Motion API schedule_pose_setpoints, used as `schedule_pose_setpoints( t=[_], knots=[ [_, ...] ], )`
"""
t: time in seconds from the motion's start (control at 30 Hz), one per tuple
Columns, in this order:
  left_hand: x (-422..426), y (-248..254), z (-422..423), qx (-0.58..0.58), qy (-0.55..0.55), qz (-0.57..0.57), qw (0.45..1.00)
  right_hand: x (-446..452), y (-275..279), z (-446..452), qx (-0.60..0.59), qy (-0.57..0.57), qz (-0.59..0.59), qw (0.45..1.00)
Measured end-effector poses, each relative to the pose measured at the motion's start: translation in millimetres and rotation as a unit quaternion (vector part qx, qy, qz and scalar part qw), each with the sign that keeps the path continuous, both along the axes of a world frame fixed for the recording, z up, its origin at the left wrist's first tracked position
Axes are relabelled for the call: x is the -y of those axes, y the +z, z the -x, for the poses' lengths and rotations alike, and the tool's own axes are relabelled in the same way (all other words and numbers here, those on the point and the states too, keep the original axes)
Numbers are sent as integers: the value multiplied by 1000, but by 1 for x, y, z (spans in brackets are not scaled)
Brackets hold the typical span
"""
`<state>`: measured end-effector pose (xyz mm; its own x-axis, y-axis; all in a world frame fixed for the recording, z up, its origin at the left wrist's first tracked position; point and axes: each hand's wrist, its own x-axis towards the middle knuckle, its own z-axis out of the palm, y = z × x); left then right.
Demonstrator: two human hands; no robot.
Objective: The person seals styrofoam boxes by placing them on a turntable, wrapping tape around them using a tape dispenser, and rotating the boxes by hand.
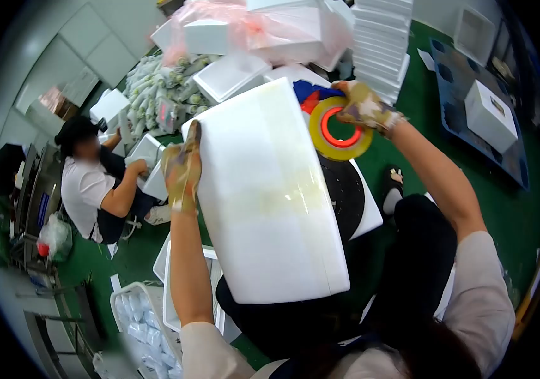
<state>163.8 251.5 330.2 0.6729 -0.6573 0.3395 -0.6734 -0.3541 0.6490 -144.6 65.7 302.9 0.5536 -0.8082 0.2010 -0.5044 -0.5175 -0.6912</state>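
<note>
A white foam box [244, 170] stands tilted above my lap, with a band of clear yellowish tape across its side. My left hand [182, 167], in a patterned glove, presses along the box's left edge with its fingers pointing up. To the right of the box, my gloved right hand [368, 108] is closed on a roll of yellow tape [363, 144] with an orange-red core. Beside the roll is a blue and red thing [314, 95], partly hidden by it. A round black disc [345, 196] shows behind the box's right edge.
A co-worker [90, 183] sits at the left, handling a foam box. Wrapped produce [156, 91] is piled behind. Foam boxes [232, 76] and stacked white lids [380, 44] stand further back. A basket [153, 292] holds pale packs; a blue pallet [472, 142] lies right.
</note>
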Motion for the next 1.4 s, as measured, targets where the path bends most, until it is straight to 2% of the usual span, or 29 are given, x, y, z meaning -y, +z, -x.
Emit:
schedule_pose_setpoints(
  t=[0.03, 0.1, 0.13, 0.17, 0.23, 0.27, 0.3, 0.33, 0.37, 0.4, 0.43, 0.5, 0.53, 0.57, 0.63, 0.67, 0.73, 0.77, 0.83, 0.93, 1.07, 1.13, 1.2, 1.23, 1.3, 1.37, 1.4],
  knots=[
    [13, 13, 15, -59, 16, -75, 995, 13, -22, -3, -76, -9, 11, 997],
    [46, -47, -14, 66, 20, -175, 982, 29, -84, -7, -97, 4, -29, 995],
    [55, -83, -25, 85, 10, -163, 983, 35, -115, -10, -100, 1, -35, 994],
    [56, -107, -31, 105, 3, -155, 982, 35, -122, -18, -153, -19, -82, 985],
    [52, -103, -13, 101, 12, -205, 974, 47, -143, -20, -94, 14, -193, 977],
    [34, -68, 18, 40, -25, -251, 967, 54, -147, -20, -91, 16, -200, 975],
    [14, -54, 35, 22, -108, -251, 962, 56, -150, -21, -87, 19, -208, 974],
    [-3, -82, 25, 209, -244, -129, 938, 50, -142, -19, -99, 52, -138, 984],
    [-39, -63, 64, 280, -298, -186, 894, 51, -141, -21, -94, 48, -144, 984],
    [-64, -39, 106, 246, -450, -209, 832, 53, -142, -20, -91, 70, -105, 988],
    [-79, -27, 138, 203, -589, -229, 748, 52, -143, -19, -88, 92, -68, 990],
    [-76, -36, 167, 329, -660, -269, 619, 46, -143, -10, -24, 93, -177, 979],
    [-58, -41, 163, 347, -667, -215, 623, 39, -149, -1, 12, 96, -138, 986],
    [-54, -39, 163, 280, -652, -255, 657, 32, -154, 12, 18, 90, -141, 986],
    [-56, -41, 166, 272, -648, -241, 670, -4, -166, 49, 12, 147, -66, 987],
    [-58, -41, 169, 270, -637, -222, 687, -33, -159, 72, -11, 140, -184, 973],
    [-57, -41, 182, 276, -613, -206, 711, -90, -149, 125, -59, 171, -225, 957],
    [-54, -41, 191, 270, -601, -199, 725, -115, -155, 153, -83, 205, -151, 964],
    [-45, -48, 206, 283, -601, -180, 726, -167, -173, 202, 22, 178, -90, 980],
    [-22, -53, 237, 287, -541, -181, 770, -207, -140, 237, -52, 126, -153, 979],
    [43, -67, 272, 321, -483, -223, 783, -226, -149, 271, 14, 81, -100, 992],
    [87, -71, 284, 319, -443, -225, 807, -227, -138, 277, -8, 27, -199, 980],
    [137, -78, 281, 317, -383, -220, 839, -226, -143, 277, -13, 14, -217, 976],
    [164, -79, 275, 316, -342, -213, 859, -223, -146, 276, -15, 3, -235, 972],
    [206, -73, 254, 351, -266, -265, 858, -217, -154, 274, -10, 0, -233, 972],
    [255, -91, 206, 376, -156, -287, 867, -209, -158, 274, 4, -24, -209, 978],
    [262, -85, 189, 380, -140, -299, 864, -201, -161, 275, 4, -29, -206, 978]
  ],
)
